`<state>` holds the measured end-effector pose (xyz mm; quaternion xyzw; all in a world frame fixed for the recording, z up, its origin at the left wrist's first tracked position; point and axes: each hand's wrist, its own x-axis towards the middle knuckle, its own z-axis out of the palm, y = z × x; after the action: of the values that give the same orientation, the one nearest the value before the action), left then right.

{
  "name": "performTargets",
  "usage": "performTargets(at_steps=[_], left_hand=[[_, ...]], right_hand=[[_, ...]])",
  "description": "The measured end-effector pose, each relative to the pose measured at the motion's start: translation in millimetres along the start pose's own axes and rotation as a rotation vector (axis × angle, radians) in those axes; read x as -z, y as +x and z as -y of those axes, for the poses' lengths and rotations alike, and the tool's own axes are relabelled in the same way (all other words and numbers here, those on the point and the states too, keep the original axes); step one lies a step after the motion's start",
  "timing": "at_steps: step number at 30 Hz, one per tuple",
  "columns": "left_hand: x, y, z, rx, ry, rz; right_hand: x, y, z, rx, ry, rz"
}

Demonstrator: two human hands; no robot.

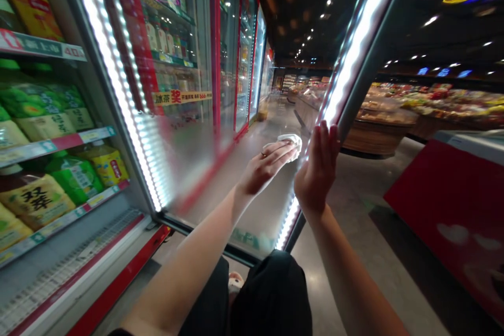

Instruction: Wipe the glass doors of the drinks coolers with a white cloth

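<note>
An open glass door (197, 168) with bright light strips along its sides stands in front of me. My left hand (264, 168) presses a crumpled white cloth (293, 147) against the glass, near the door's right edge. Against the lit right frame (346, 58) rests my right hand (318, 170), its fingers stretched upward and nothing visible in it. The palm side of that hand is turned towards the frame and partly hidden. Cloudy haze covers the lower left part of the glass.
At the left, shelves (59, 144) hold green and yellow bottles (74, 176) in an open cooler. More coolers line the aisle beyond the glass. A red case (444, 210) stands at the right, with a wooden display (370, 136) behind it. My knees are below the door.
</note>
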<state>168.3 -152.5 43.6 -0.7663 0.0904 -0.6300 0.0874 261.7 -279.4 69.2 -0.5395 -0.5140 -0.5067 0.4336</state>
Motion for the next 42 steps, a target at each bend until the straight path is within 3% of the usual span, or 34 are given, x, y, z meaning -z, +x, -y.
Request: performTargets(at_steps=[3, 6, 8, 11, 15, 18, 20, 25, 31, 34, 39, 42], left_hand=[[13.4, -4.2, 23.3, 0.040, 0.073, -0.122], [21.1, -7.0, 38.7, 0.049, 0.161, -0.182], [26.6, -15.1, 41.7, 0.015, 0.165, -0.133], [39.0, -34.1, 41.6, 0.003, 0.125, -0.020], [46.2, -40.7, 40.9, 0.047, 0.133, -0.017], [31.8, -24.7, 33.0, 0.034, 0.101, -0.071], [19.6, -13.6, 22.7, 0.014, 0.038, -0.040], [12.0, -11.9, 2.0, -0.096, -0.027, 0.140], [3.8, -7.6, -3.1, 0.002, -0.003, 0.037], [-4.9, -1.2, -9.5, -0.005, -0.041, 0.056], [3.5, -13.9, -6.0, -0.069, -0.063, 0.135], [11.8, -20.4, 6.7, 0.023, -0.017, 0.027]], right_hand=[[-18.0, 0.9, 17.6, 0.013, 0.079, -0.065], [-41.0, 4.6, 32.2, -0.079, 0.146, -0.207], [-49.4, 3.9, 38.0, -0.134, 0.139, -0.281], [-45.5, -6.8, 37.1, -0.152, 0.040, -0.333], [-26.6, -30.9, 23.9, -0.121, -0.023, -0.239], [-16.7, -41.8, 16.8, -0.098, -0.026, -0.167], [-12.6, -45.0, 15.6, -0.100, -0.019, -0.133], [-7.3, -53.7, 15.7, -0.121, -0.053, -0.168], [-10.0, -66.6, 15.6, -0.127, -0.059, -0.169], [-10.8, -70.4, 16.4, -0.124, -0.041, -0.179], [-10.2, -72.8, 14.6, -0.148, -0.021, -0.160], [-11.1, -70.3, 14.4, -0.140, 0.021, -0.128]])
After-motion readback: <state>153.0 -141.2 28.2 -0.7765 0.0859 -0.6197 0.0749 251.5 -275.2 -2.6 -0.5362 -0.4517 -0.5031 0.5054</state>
